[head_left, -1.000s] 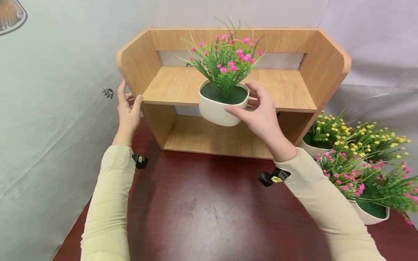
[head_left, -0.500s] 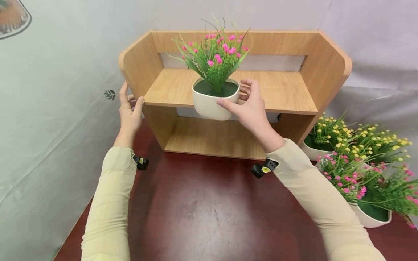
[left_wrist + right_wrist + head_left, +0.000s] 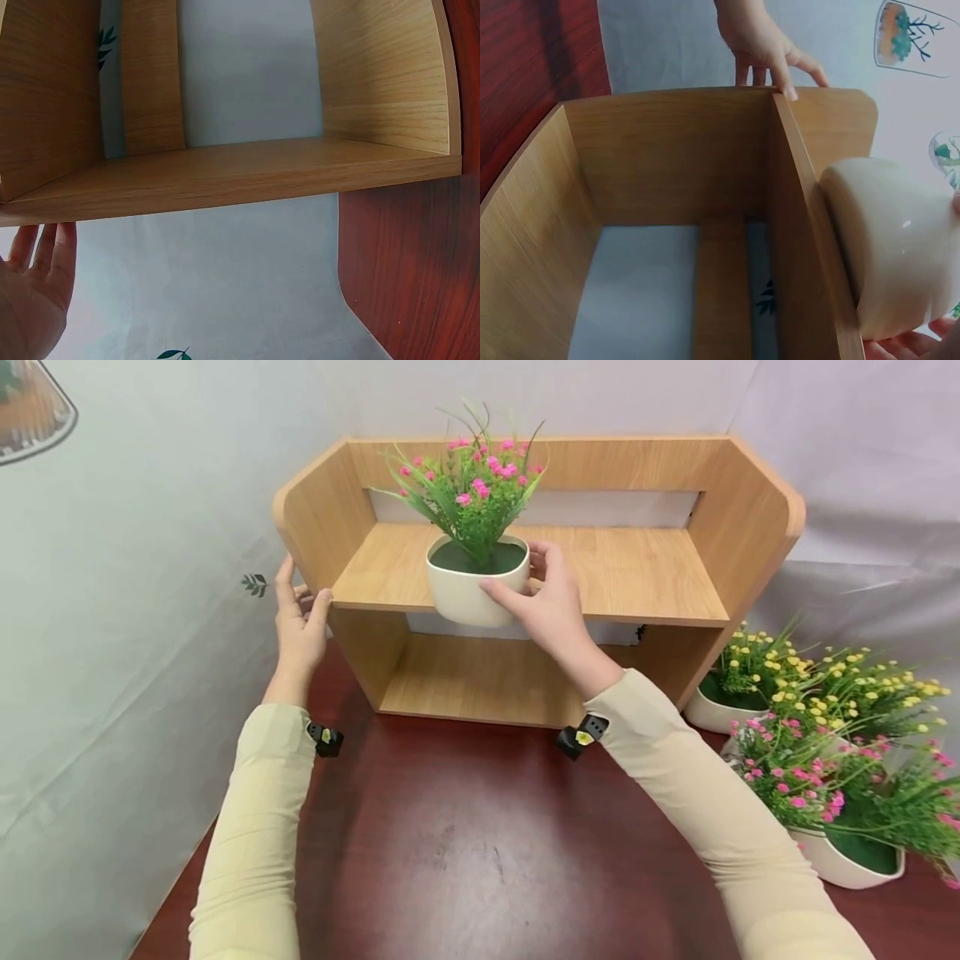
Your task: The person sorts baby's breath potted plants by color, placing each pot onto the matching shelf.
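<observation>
My right hand [image 3: 551,606] grips a white oval flowerpot [image 3: 476,597] by its right side, thumb in front and fingers behind. Green grass and pink flowers [image 3: 476,493] rise upright from it. The pot is at the front edge of the wooden shelf unit's upper board [image 3: 637,581]; in the right wrist view the pot [image 3: 900,240] is close against that edge, and I cannot tell if it touches. My left hand [image 3: 298,622] rests against the outer left panel of the unit, thumb by the front edge; in the left wrist view its straight fingers [image 3: 61,251] touch the panel.
Pots with yellow flowers [image 3: 862,681] and pink flowers [image 3: 806,777] stand on the dark red table [image 3: 465,827] right of the unit. The lower compartment [image 3: 480,681] lies below the pot. Pale cloth walls [image 3: 135,568] enclose the left and back.
My right hand has carried the flowerpot leftward and a little up in the head view, along the front of the upper board. The left hand stays at the left panel.
</observation>
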Available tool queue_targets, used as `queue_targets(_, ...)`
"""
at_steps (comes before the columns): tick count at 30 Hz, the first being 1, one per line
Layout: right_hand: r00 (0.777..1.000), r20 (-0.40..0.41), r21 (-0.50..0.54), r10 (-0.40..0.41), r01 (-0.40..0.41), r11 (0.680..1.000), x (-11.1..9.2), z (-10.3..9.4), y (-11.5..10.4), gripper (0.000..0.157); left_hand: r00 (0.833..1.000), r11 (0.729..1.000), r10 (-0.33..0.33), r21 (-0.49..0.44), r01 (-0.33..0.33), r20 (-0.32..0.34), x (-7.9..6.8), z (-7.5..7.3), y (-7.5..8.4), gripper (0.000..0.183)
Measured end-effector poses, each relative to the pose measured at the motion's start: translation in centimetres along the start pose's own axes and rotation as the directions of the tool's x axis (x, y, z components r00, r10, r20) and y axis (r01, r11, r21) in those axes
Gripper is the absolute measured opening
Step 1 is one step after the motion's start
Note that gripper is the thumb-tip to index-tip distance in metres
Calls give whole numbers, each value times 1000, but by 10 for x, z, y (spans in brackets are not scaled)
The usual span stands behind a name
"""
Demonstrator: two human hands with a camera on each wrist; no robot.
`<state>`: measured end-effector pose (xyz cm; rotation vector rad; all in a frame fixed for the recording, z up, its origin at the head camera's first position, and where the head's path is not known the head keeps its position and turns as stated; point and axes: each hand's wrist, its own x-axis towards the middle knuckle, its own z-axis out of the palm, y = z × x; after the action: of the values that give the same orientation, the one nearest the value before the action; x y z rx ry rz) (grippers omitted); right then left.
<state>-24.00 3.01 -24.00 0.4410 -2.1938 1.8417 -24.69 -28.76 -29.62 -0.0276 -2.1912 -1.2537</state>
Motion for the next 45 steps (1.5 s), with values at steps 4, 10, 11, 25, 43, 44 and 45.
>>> queue_targets(4, 1000, 4, -40, -4, 4, 999, 4, 4, 0, 68, 1000, 1000, 3, -4, -3, 5, -1, 0, 0, 58)
queue_targets(10, 1000, 0, -218, 0, 0, 976, 7, 5, -6, 65, 1000, 1000, 15, -8, -15, 9, -1, -1, 3, 58)
queue_targets(11, 1000, 6, -231, 0, 1, 973, 7, 5, -8, 66, 1000, 1000, 13, -8, -13, 10, -1, -1, 4, 58)
queue_targets(25, 999, 29, -212, -30, 36, 977, 10, 12, -8, 73, 1000, 1000, 1, -22, -1, 7, 2, 0, 3, 59)
queue_targets(43, 999, 37, -176, 8, -1, 984, 27, 34, -7, 72, 1000, 999, 3, -32, -3, -4, 4, -2, 1, 58)
queue_targets(44, 999, 35, -168, 2, 3, 986, 28, 35, -6, 72, 1000, 1000, 3, -30, -3, -2, 4, -2, 2, 58)
queue_targets(45, 999, 34, -160, -4, 9, 987, 28, 36, -5, 72, 1000, 1000, 0, -30, 0, -1, 4, -1, 2, 58)
